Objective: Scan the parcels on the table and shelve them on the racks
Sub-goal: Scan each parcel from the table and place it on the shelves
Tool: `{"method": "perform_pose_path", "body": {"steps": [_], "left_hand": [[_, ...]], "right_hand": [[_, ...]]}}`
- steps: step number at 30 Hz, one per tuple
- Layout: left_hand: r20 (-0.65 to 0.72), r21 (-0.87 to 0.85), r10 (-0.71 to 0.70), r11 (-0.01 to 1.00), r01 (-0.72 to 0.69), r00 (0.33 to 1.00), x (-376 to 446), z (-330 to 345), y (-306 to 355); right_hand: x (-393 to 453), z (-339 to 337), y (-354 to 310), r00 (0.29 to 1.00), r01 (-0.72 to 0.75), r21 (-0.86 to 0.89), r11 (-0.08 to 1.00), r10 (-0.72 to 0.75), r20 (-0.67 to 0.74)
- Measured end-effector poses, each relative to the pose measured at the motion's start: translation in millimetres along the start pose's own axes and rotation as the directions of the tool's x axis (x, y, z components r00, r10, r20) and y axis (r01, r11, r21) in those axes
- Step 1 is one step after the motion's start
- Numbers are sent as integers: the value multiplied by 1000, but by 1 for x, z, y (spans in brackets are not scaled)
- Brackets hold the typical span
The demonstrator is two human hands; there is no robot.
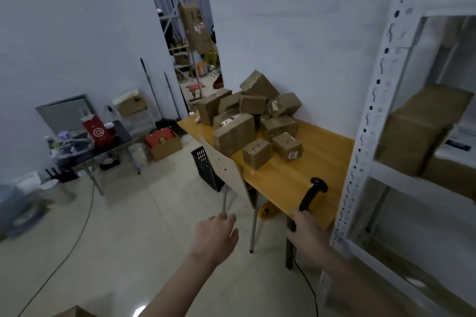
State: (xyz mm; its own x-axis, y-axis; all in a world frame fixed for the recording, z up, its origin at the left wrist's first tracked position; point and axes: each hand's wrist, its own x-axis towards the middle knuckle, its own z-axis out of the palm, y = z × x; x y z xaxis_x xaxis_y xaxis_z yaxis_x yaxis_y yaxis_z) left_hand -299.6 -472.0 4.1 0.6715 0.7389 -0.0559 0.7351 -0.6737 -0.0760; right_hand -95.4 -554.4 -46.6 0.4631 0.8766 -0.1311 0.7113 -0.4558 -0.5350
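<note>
Several brown cardboard parcels [247,121] lie heaped on the far half of a yellow wooden table [322,162]. My right hand [305,229] grips the handle of a black corded barcode scanner [313,194], held upright over the table's near edge. My left hand [215,235] hangs empty in front of me with loosely curled fingers, left of the table. A white metal rack [360,162] stands at the right, and a brown parcel [422,131] sits on one of its shelves.
A chair [226,172] with a pale back stands against the table's left side, beside a black crate [204,170]. A dark side table [103,147] with clutter, a box on the floor [164,144] and a floor cable [85,219] lie to the left.
</note>
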Motion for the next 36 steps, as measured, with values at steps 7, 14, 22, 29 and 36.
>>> {"method": "perform_pose_path", "body": {"steps": [7,14,22,29,36], "left_hand": [[1,19,36,999,-36,999,143,-11,-65],[-55,6,-9,1000,10,998,249,-12,-120],[-51,-46,28,998,-30,998,364,6,-175],[-18,-67,97,993,-98,995,488,27,-241],[181,-71,209,977,-199,961,593,71,-284]], "right_hand": [[147,2,-33,999,-32,-29,999,32,-14],[241,13,-65,999,-50,-29,998,50,-5],[323,32,-88,996,-85,-9,996,85,10],[433,49,-136,990,-129,-24,991,127,-62],[552,77,-186,941,-330,210,920,339,-5]]}}
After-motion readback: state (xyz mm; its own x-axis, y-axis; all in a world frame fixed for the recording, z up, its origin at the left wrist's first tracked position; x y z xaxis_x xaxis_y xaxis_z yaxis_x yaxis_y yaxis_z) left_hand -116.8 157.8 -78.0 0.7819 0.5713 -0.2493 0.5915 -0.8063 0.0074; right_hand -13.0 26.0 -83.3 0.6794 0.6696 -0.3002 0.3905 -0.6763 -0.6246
